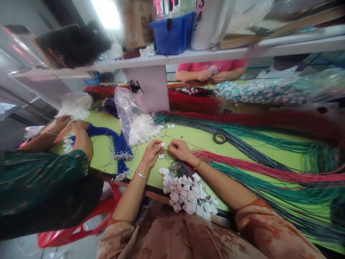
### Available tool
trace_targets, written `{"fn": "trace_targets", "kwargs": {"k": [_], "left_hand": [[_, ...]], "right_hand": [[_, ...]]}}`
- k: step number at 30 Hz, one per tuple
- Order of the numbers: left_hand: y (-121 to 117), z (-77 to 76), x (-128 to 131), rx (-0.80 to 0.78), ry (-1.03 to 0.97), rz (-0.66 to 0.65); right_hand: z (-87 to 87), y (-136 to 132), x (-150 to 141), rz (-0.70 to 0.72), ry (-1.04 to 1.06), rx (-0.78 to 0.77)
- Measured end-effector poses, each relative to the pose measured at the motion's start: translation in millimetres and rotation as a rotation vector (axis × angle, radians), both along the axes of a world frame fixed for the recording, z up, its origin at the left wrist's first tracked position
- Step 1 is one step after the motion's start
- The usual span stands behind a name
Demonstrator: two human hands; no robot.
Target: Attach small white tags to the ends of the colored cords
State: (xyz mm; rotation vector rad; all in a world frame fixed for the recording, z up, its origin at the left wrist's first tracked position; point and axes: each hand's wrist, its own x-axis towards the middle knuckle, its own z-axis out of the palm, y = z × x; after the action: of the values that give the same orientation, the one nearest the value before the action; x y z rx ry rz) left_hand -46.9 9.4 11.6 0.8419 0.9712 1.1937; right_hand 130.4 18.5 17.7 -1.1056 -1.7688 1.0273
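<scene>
A single head-worn camera looks forward and down from above, behind the left grip (152, 152) and right grip (181, 149), fairly near both. The wearer's patterned shirt (172, 233) is closest, nearer than either grip; the bench (153, 177) spreads around them, and a shelf (242, 53) crosses beyond.

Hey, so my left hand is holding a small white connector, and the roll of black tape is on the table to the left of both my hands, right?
Not quite: the head view shows the roll of black tape on the table to the right of both your left hand, which does hold a small white connector, and your right hand.
</scene>
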Motion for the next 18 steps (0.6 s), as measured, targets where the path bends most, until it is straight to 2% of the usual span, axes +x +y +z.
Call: {"fn": "trace_targets", "kwargs": {"k": [8, 14, 18], "left_hand": [[-2.6, -3.8, 1.7, -0.002, 0.065, -0.042], [-5.4, -4.7, 6.5, 0.005, 0.113, 0.053], [-6.7, -3.9, 8.8, 0.004, 0.153, 0.050]], "right_hand": [[2.5, 1.2, 1.6, 0.070, -0.143, 0.058], [-0.4, -0.3, -0.6, 0.071, -0.164, 0.086], [-0.3, -2.4, -1.3, 0.046, -0.268, 0.073]]}}
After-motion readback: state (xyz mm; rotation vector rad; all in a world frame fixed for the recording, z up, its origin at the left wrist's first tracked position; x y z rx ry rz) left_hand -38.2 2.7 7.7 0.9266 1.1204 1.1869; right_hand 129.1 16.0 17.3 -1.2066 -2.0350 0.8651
